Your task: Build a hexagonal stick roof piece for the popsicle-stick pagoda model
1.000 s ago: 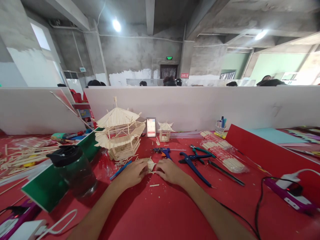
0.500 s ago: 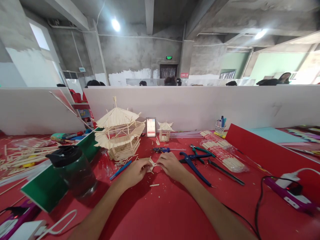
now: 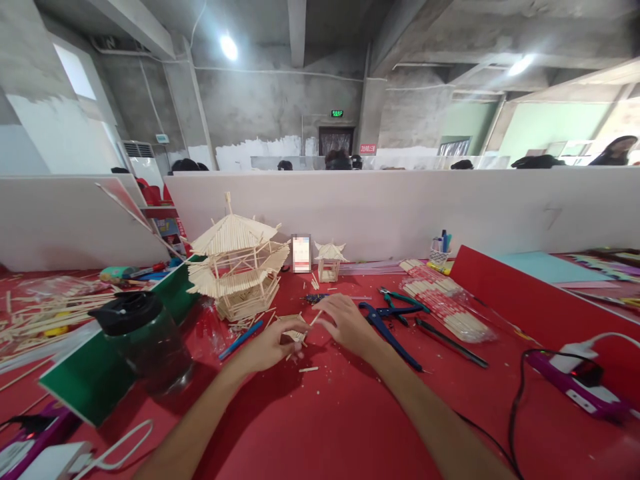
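Observation:
My left hand (image 3: 270,345) is closed, with thumb and fingertips on a small assembly of pale wooden sticks (image 3: 296,336), partly hidden by the fingers. Just to the right, my right hand (image 3: 350,325) pinches a short thin wooden stick (image 3: 316,318), tilted close to that assembly. Whether stick and assembly touch, I cannot tell. On the red table below lies a loose cut stick (image 3: 309,369). Behind my left hand stands a large two-tiered stick pavilion (image 3: 240,267), and a smaller stick pavilion (image 3: 329,261) stands farther back.
Right of my hands lie a blue cutter (image 3: 393,340), green-handled pliers (image 3: 405,300), a dark pen-like tool (image 3: 453,343) and bagged sticks (image 3: 445,303). At left are a blue pen (image 3: 241,340), a dark bottle (image 3: 145,347) and a green divider (image 3: 90,380). A white partition (image 3: 380,213) crosses behind.
My right hand has lifted and drawn slightly away from the left, and a short stick now shows in its fingers. My left hand stays nearly in place with the small assembly.

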Tool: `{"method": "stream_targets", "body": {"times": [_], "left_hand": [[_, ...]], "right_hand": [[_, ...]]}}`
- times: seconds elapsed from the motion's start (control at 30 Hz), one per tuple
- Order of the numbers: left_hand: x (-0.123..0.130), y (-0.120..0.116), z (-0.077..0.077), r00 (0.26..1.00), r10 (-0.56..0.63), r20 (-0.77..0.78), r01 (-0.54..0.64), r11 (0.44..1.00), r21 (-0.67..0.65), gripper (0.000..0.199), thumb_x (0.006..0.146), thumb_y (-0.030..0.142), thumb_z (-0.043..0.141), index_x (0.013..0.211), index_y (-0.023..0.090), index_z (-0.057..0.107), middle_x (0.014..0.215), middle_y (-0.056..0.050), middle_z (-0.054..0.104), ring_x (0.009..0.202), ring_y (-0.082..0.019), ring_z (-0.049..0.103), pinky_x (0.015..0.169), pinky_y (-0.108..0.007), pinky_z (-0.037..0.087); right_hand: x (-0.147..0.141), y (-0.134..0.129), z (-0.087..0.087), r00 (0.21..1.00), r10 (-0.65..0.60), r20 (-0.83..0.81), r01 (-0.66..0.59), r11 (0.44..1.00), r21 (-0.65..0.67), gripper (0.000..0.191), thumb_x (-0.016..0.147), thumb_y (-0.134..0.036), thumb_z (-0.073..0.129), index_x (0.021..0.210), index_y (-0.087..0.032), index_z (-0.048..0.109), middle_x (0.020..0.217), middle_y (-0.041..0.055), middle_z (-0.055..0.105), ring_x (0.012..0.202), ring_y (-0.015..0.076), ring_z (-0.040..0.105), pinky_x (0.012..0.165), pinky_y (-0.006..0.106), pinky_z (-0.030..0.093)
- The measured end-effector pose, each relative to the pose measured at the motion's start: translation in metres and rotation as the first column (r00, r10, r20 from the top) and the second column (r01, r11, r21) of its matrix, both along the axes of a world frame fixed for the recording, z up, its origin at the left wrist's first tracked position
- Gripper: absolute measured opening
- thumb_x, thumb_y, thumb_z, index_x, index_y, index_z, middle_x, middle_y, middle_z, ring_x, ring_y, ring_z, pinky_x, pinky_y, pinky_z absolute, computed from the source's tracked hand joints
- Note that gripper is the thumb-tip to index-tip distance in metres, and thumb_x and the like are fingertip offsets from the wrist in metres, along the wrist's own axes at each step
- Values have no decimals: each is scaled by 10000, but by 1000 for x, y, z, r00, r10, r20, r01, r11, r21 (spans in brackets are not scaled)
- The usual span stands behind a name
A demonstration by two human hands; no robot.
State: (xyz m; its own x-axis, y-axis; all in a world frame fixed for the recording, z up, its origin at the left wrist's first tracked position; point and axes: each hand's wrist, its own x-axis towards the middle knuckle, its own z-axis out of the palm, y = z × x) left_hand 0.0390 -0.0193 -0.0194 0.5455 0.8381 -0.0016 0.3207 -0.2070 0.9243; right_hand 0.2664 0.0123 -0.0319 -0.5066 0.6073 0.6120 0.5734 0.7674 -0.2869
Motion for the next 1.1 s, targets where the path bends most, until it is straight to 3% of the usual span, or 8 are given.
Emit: {"method": "stream_targets", "body": {"times": [0.1,0.2,0.37,0.67,0.77,0.93,1.03,1.1], "left_hand": [[-1,2,-1,999,42,-15,-42,999,-3,459,809,450,671,1172,180,600,1144,-109,657,796,-172,670,743,-316,531],[-2,4,-3,996,80,-37,-81,997,-15,467,821,414,653,1215,177,571,950,-73,703,802,-191,677,764,-324,518],[-3,9,-5,992,125,-15,-125,992,29,440,800,377,651,1188,182,585,946,-66,701,791,-196,676,742,-318,508],[-1,6,8,991,132,-1,-131,987,97,434,815,390,630,1197,193,572,926,-43,691,788,-187,667,705,-292,490],[-1,5,9,991,134,7,-134,984,121,454,818,398,643,1210,178,576,849,-32,686,746,-181,654,681,-278,471],[-4,6,6,969,235,80,-244,959,145,548,815,469,656,1256,156,568,753,-38,689,709,-190,645,624,-260,442],[-7,10,5,954,265,139,-285,946,155,609,807,499,661,1286,141,547,731,-46,698,702,-198,651,628,-269,454],[-9,12,6,946,266,186,-296,941,162,617,798,495,670,1284,137,543,766,-53,704,714,-200,663,655,-283,477]], "right_hand": [[26,9,6,971,-229,74,235,968,-84,404,904,-319,605,1289,-206,557,1245,131,613,1163,289,530,997,444,377],[63,16,9,843,-434,317,508,836,-208,641,830,-480,660,1359,-150,511,1328,202,550,1254,363,473,1031,499,332],[98,16,9,677,-370,636,687,628,-365,844,644,-486,808,1363,-156,513,1439,230,450,1346,424,384,1051,571,294],[101,17,15,639,-407,653,699,662,-271,417,728,-214,689,1126,-93,655,1224,232,593,1160,385,553,921,440,425],[97,12,23,737,-403,542,610,743,-277,348,811,-255,618,1122,-104,651,1177,204,612,1097,338,585,914,401,427],[63,0,32,988,-152,42,157,918,-364,380,952,-339,447,1276,-173,555,1170,128,615,1127,258,552,995,385,400],[34,-8,31,963,-36,-266,-76,914,-398,446,983,-485,380,1293,-198,521,1229,114,600,1165,247,542,1019,391,406],[18,-10,27,892,-57,-448,-179,867,-465,516,984,-594,295,1165,-190,562,1075,102,656,1014,237,612,905,373,480]]}}
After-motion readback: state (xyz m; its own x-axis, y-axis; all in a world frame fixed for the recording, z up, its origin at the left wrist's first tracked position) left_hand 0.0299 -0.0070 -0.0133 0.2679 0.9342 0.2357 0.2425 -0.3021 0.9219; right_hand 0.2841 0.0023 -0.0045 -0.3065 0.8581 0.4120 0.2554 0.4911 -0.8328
